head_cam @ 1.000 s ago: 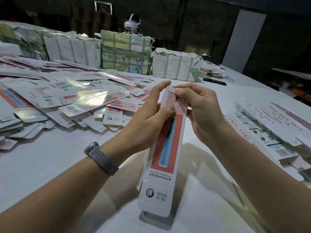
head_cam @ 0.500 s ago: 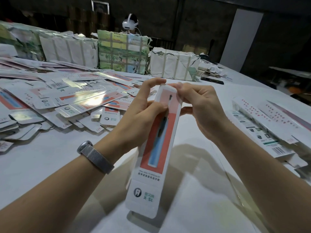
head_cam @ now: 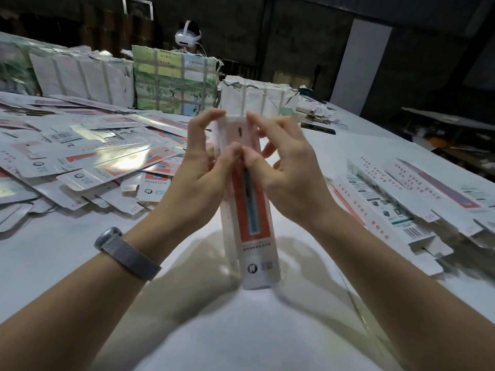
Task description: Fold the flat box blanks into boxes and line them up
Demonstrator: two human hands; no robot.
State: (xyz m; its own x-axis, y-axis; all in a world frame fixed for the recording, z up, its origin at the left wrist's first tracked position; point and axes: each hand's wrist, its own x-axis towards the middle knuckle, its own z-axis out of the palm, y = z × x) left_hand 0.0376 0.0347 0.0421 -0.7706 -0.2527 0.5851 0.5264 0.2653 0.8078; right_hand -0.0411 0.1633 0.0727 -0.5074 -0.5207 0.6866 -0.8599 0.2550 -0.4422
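The box [head_cam: 247,199] is now tipped upright over the table [head_cam: 67,253] instead of slanting, both hands, left [head_cam: 206,167] and right [head_cam: 284,167], pinching its top end, so I'd guess the flap's getting closed.

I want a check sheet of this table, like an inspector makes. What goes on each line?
Surface: white table.
Job's things: box held upright in both hands; flat blanks heaped left; folded boxes lined up right.
Clutter: wrapped bundles along the far edge.
Grips: left hand and right hand pinch the box's top.
Cables: nothing seen.
Surroundings: dark room; person wearing a headset behind the bundles.
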